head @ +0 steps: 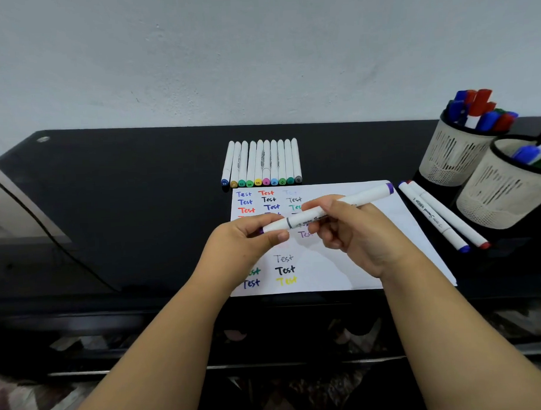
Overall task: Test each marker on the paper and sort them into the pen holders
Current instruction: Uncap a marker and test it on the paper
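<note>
While held, marker [340, 206] between hands [298, 234].

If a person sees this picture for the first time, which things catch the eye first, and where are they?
At the centre, both hands hold a white marker with purple ends over the white paper sheet covered with coloured "Test" words: the left hand grips its near end, the right hand its barrel. Behind the sheet lies a neat row of white markers with coloured caps, and two beige mesh pen holders stand at the right.

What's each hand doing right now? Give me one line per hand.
Left hand: pinches the near cap end of the purple marker.
Right hand: grips the same marker's barrel above the paper.
</note>
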A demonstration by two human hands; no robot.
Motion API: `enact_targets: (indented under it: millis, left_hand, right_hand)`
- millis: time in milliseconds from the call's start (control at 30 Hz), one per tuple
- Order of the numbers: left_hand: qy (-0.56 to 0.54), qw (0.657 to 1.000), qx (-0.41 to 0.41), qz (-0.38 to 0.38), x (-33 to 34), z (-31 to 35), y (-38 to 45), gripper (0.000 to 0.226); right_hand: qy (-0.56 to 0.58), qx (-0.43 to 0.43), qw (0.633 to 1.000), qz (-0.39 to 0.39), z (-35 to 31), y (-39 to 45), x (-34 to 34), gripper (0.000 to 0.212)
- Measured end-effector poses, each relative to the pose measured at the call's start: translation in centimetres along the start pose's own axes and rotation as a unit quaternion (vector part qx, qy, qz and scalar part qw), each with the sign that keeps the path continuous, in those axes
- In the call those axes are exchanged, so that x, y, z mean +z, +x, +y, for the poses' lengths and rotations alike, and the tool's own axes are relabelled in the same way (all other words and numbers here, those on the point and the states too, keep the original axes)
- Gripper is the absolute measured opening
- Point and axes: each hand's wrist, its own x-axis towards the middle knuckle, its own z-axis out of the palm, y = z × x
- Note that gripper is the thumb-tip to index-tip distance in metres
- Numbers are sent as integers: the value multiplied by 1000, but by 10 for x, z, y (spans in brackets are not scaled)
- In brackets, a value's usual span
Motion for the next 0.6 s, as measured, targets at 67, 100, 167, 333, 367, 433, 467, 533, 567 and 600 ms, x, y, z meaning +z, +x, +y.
enact_targets:
  millis: [67, 100, 167, 333, 367, 433, 467, 533, 567, 600]
  left_hand:
    - [0, 1000, -10, 5, -2, 0, 0, 22]
    - [3, 1000, -12, 5, -2, 0, 0, 24]
    - [7, 1000, -15, 3, -1, 1, 0, 24]
    - [8, 1000, -14, -8, 0, 0, 2, 19]
    - [9, 1000, -12, -9, 0, -1, 1, 18]
    - [14, 1000, -10, -4, 0, -1, 0, 18]
    - [19, 1000, -8, -1, 1, -1, 0, 18]
    - [29, 1000, -5, 5, 1, 1, -1, 20]
    - [30, 999, -3, 9, 1, 2, -1, 23]
    - [31, 999, -1, 14, 1, 3, -2, 26]
  right_hand:
    - [-4, 2, 1000, 16, -2, 0, -4, 10]
    - [-2, 2, 1000, 24, -2, 1, -6, 8]
    - [4, 2, 999, 35, -2, 2, -7, 11]
    - [27, 9, 999, 35, 3, 6, -7, 12]
    - [32, 12, 999, 32, 4, 8, -7, 9]
    - [41, 19, 999, 24, 7, 9, -7, 8]
    - [45, 22, 999, 21, 8, 9, -7, 7]
    - [51, 26, 998, 14, 10, 10, -6, 8]
    - [51, 27, 998, 12, 11, 10, -6, 10]
    - [52, 28, 998, 13, 11, 9, -5, 12]
